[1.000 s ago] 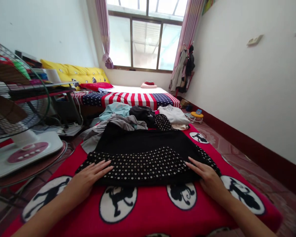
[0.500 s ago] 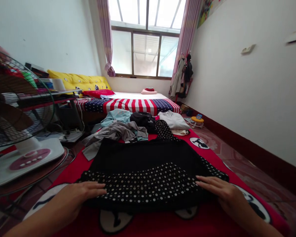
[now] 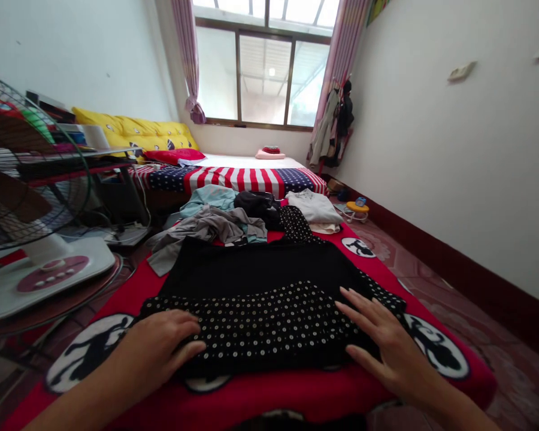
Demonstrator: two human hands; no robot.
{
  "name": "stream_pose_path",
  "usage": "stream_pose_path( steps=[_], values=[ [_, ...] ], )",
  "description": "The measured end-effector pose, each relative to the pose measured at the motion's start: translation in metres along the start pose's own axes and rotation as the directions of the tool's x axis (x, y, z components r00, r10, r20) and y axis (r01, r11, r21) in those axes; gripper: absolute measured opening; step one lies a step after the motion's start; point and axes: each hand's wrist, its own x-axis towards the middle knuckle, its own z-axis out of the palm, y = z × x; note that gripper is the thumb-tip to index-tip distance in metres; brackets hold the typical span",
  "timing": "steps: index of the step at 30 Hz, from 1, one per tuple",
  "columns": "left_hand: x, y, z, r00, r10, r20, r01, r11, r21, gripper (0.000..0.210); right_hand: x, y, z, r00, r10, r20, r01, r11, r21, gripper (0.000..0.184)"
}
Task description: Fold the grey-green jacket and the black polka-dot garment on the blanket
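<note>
A black garment with white-dotted panels (image 3: 260, 323) lies spread on a red cloth (image 3: 386, 401) printed with white ovals. On its left side rests my left hand (image 3: 164, 344), fingers slightly bent and together, the thumb apart from them. My right hand (image 3: 377, 335) lies over the right part of the garment, its fingers spread and the thumb out. Neither hand has fabric visibly pinched in it. One dotted strip (image 3: 296, 224) of black cloth extends from the garment's far edge towards the clothes behind.
Behind the garment lie a grey garment (image 3: 202, 227), a light-blue one (image 3: 211, 200), a black one (image 3: 260, 209) and a white folded one (image 3: 317, 206). A fan (image 3: 49, 269) stands at the left. Further back are a bed (image 3: 233, 178) and a small yellow stool (image 3: 357, 207).
My right hand has spread its fingers and moved inward over the garment. The left fingers have bent and the thumb now shows. The view has tipped down a little.
</note>
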Motion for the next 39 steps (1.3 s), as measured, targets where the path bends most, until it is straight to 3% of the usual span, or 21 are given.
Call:
stream_pose_path(
  steps=[4, 8, 13, 18, 22, 25, 28, 30, 32, 34, 39],
  values=[
    [0.013, 0.002, 0.036, 0.989, 0.121, -0.086, -0.118, 0.992, 0.042, 0.053, 0.017, -0.020, 0.028, 0.998, -0.056, 0.037, 0.057, 0.998, -0.018, 0.064],
    [0.014, -0.012, 0.065, 0.994, 0.102, -0.048, -0.098, 0.993, 0.067, 0.057, 0.019, -0.022, 0.056, 0.995, -0.007, 0.101, 0.010, 1.000, -0.021, 0.058],
    [0.017, -0.023, 0.056, 0.993, 0.115, 0.018, -0.116, 0.993, 0.022, 0.055, 0.027, -0.025, 0.044, 0.988, 0.048, 0.147, -0.053, 0.998, 0.030, 0.054],
    [0.011, -0.047, 0.048, 0.995, -0.021, -0.093, 0.030, 0.995, 0.092, 0.057, 0.039, -0.038, 0.035, 0.998, 0.069, 0.003, -0.069, 0.992, 0.105, 0.054],
    [0.013, -0.065, 0.045, 0.997, -0.044, 0.066, 0.038, 0.995, 0.096, 0.057, 0.037, -0.036, 0.049, 0.994, 0.018, 0.104, -0.036, 0.985, 0.168, 0.053],
    [0.037, -0.052, 0.029, 0.986, -0.067, 0.152, 0.049, 0.991, 0.121, 0.054, 0.046, -0.030, 0.044, 0.985, 0.030, 0.172, -0.070, 0.970, 0.232, 0.047],
    [0.080, -0.016, 0.012, 0.995, 0.025, 0.092, -0.027, 0.999, 0.029, 0.050, 0.075, -0.022, 0.026, 0.989, 0.057, 0.140, -0.098, 0.947, 0.306, 0.028],
    [0.113, 0.011, 0.012, 0.992, 0.100, 0.076, -0.092, 0.991, -0.099, 0.048, 0.103, -0.014, 0.015, 0.994, 0.077, 0.074, -0.099, 0.926, 0.365, 0.021],
    [0.144, 0.033, 0.023, 0.986, 0.146, 0.076, -0.128, 0.971, -0.200, 0.049, 0.135, -0.002, 0.009, 0.995, 0.098, 0.005, -0.091, 0.902, 0.421, 0.020],
    [0.171, 0.046, 0.042, 0.989, 0.120, 0.087, -0.094, 0.960, -0.264, 0.055, 0.169, 0.014, 0.009, 0.989, 0.140, -0.042, -0.105, 0.881, 0.461, 0.020],
    [0.202, 0.047, 0.089, 0.997, 0.054, 0.049, -0.038, 0.958, -0.283, 0.059, 0.253, 0.063, 0.018, 0.965, 0.236, -0.112, -0.174, 0.900, 0.400, 0.018]
  ],
)
